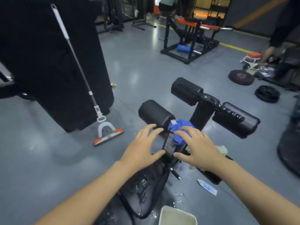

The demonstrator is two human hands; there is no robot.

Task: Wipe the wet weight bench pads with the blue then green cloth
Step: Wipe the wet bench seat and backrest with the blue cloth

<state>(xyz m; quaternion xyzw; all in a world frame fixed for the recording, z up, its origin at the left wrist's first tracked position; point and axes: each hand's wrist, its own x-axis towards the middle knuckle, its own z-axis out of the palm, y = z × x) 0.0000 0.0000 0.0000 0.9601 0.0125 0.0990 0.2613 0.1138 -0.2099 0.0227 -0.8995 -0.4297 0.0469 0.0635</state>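
The black weight bench runs away from me, its seat pad (142, 184) beaded with water. Several black roller pads stick out at its far end, one on the left (155, 113) and one on the right (235, 122). A crumpled blue cloth (178, 127) lies on the bench frame between the rollers. My right hand (196, 146) rests with spread fingers on the blue cloth, not clenched on it. My left hand (144, 146) hovers open beside the frame, just left of the cloth. A pale green cloth (221, 149) peeks out behind my right hand.
A mop (107, 132) leans on a black column (53, 62) at left. A pale basin (177, 215) and a small tube (207, 186) lie on the wet floor near me. Weight plates (241, 77) and another rack (190, 43) stand farther off; a person crouches at far right.
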